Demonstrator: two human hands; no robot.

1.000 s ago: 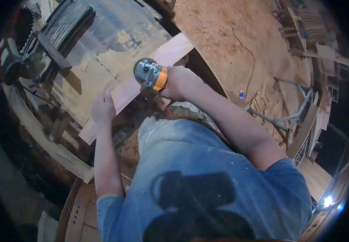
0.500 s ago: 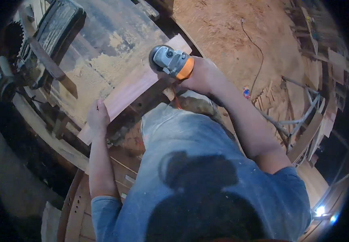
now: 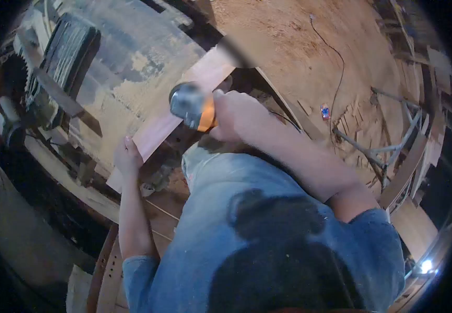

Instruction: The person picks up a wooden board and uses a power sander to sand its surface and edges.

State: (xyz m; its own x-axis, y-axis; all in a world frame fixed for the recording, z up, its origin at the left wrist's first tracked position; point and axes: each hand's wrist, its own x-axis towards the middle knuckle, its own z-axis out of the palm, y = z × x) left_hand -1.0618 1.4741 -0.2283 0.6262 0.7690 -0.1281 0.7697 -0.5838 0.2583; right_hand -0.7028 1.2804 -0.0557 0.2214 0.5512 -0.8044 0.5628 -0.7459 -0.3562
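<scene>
A pale, pinkish wooden board (image 3: 155, 136) lies slantwise along the near edge of a dusty metal table (image 3: 126, 39). My left hand (image 3: 127, 155) is closed on the board's lower left end, thumb on top. In my right hand (image 3: 239, 116) is an orange and grey angle grinder (image 3: 193, 107), slightly blurred, its round disc side over the middle of the board. Whether the disc touches the wood I cannot tell.
A toothed saw blade (image 3: 19, 70) and a dark ribbed machine part (image 3: 69, 52) stand at the upper left. Sawdust covers the ground (image 3: 283, 41), with a cable (image 3: 341, 68) across it. A metal frame (image 3: 393, 148) and planks are at the right.
My right hand has moved the grinder left and down along the board, away from its upper right end. My left hand keeps its hold. The view has shifted slightly.
</scene>
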